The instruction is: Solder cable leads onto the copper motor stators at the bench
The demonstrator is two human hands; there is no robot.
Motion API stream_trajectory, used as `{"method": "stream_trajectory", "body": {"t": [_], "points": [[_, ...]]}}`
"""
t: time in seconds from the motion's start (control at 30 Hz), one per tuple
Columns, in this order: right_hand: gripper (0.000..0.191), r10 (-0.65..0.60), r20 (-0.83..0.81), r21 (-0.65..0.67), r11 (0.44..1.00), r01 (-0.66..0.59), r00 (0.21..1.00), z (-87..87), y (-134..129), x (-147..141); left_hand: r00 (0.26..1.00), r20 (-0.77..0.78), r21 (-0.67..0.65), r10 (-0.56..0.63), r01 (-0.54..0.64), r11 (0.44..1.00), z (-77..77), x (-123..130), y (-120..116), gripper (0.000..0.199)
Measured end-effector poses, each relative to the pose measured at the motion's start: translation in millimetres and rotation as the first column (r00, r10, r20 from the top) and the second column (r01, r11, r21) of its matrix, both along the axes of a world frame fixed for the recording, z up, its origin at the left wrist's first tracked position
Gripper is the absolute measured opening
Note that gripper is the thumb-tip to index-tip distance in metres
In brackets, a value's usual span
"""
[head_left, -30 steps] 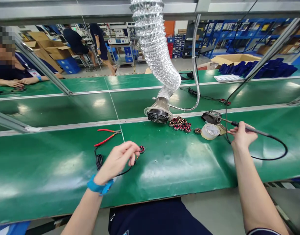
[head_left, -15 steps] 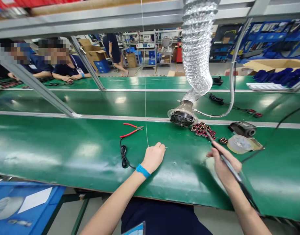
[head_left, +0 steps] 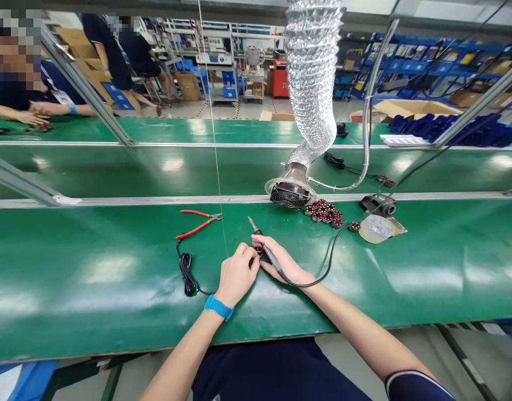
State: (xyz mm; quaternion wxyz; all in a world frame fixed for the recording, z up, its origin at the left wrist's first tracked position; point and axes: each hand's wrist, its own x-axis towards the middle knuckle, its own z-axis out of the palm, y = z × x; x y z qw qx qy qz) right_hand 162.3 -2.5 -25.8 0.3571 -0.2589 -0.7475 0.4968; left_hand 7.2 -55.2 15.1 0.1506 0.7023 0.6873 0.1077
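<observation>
Between my two hands, just above the green bench, is a small round motor stator (head_left: 258,252) with red and black parts. The fingertips of my left hand (head_left: 238,273) are closed on its left side. A thin solder wire (head_left: 217,167) hangs from above and runs down to the same hand, where its end is hidden. My right hand (head_left: 284,263) is closed around a soldering iron (head_left: 270,257), its tip pointing up and away to the left. Fingers of the right hand are close to the stator; whether they touch it I cannot tell.
Red-handled cutters (head_left: 197,224) and a coiled black cable (head_left: 188,274) lie left. Several stators (head_left: 322,211) lie beside a fume extractor (head_left: 291,192) on a foil duct. Further right are an iron stand (head_left: 379,205) and a round pale container (head_left: 376,229). Co-workers sit across the bench.
My right hand has brought the soldering iron left from the stator pile to my left hand. A stator now sits between the hands. The view has shifted right.
</observation>
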Motion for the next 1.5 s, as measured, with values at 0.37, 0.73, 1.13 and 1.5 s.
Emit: {"method": "stream_trajectory", "body": {"t": [0.37, 0.73, 1.13, 1.5], "points": [[0.059, -0.09, 0.066, 0.022, 0.996, 0.089, 0.994, -14.7, -6, -3, 0.917, 0.391, -0.033, 0.082, -0.075, 0.997, 1.4, -27, -15, 0.03], [0.062, -0.09, 0.067, 0.041, 0.995, 0.087, 0.994, -9.4, -9, 4, 0.815, 0.538, -0.472, 0.215, 0.079, 0.878, 2.7, -33, 1, 0.04], [0.055, -0.185, -0.03, 0.047, 0.981, 0.186, 0.982, -4.2, -23, -4, 0.643, 0.647, -0.588, 0.409, 0.079, 0.805, 5.3, -40, 15, 0.039], [0.052, -0.162, 0.031, 0.116, 0.981, 0.158, 0.986, -13.2, -23, -7, 0.58, 0.642, -0.602, 0.501, -0.022, 0.798, 7.0, -23, 16, 0.039]]}}
